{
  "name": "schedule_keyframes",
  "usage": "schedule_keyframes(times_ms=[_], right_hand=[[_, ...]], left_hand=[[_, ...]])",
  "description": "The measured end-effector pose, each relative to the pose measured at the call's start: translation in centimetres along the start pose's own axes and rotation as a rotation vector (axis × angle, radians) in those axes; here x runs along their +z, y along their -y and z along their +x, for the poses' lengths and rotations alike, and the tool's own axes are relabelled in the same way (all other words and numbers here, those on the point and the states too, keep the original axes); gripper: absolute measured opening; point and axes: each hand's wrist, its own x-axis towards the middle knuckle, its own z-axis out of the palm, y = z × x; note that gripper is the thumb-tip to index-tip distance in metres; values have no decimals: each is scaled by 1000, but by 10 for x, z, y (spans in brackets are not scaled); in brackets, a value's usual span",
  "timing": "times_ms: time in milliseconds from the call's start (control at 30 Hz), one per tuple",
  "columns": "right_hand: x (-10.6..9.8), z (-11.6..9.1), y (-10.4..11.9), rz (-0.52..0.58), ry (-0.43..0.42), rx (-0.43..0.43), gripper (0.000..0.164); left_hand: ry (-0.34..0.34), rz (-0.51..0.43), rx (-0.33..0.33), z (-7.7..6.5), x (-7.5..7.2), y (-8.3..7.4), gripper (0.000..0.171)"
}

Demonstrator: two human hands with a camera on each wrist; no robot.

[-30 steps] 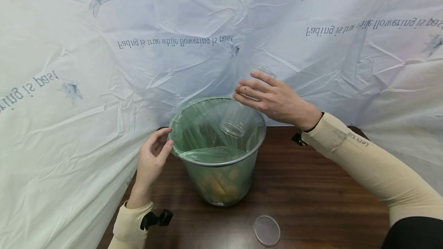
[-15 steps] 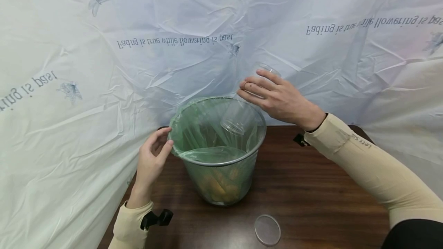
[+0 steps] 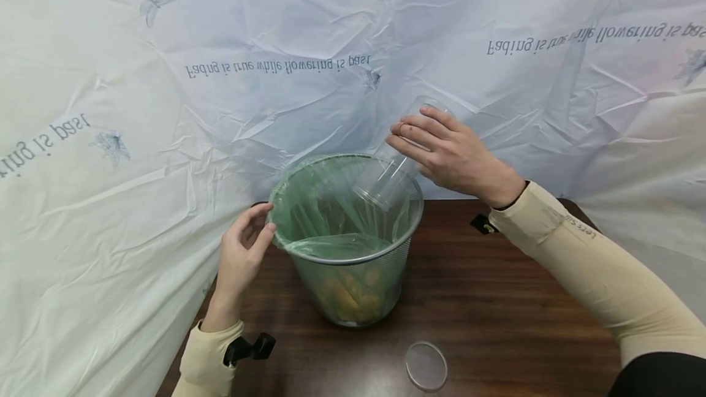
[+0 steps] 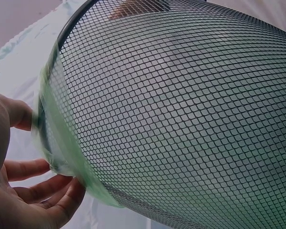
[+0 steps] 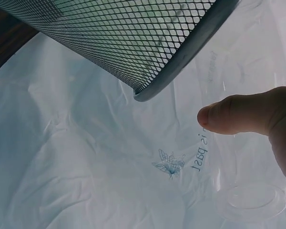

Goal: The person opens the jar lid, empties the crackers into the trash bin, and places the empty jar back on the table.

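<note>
A mesh trash bin (image 3: 405,262) stands upright, lined with a green plastic bag (image 3: 298,201) folded over part of its rim. My left hand (image 3: 242,256) grips the bagged rim on the left side, thumb and fingers on it; the left wrist view shows these fingertips (image 4: 76,186) on the bag's edge. In my right hand (image 3: 455,158) is a clear plastic jar (image 3: 383,182), held tilted over the bin, its lower end inside the rim in the head view. The jar looks see-through with nothing inside. My right thumb (image 5: 233,114) lies across its side.
A round clear lid (image 3: 426,366) lies on the dark wooden table (image 3: 496,299) in front of the bin. Orange-yellow things (image 3: 353,299) show through the bin's lower mesh. A white printed plastic sheet (image 3: 276,109) hangs behind and at both sides.
My right hand has moved slightly right and up, and the jar leans further over with its lower end a little higher. My left hand and the bin have stayed put.
</note>
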Motion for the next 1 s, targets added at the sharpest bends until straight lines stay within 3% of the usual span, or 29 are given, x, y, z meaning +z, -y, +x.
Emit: schedule_keyframes(times_ms=[300, 533, 767, 1000], right_hand=[[-1, -2, -4, 55, -39, 55, 61], [-2, -7, -5, 70, 0, 114, 74], [0, -10, -7, 118, -65, 126, 79], [-1, -15, -8, 144, -51, 157, 86]], left_hand=[[-1, 3, -4, 0, 0, 0, 36], [-2, 1, -4, 0, 0, -1, 36], [-1, -10, -1, -1, 0, -1, 36], [-1, 4, -10, -1, 0, -2, 36]])
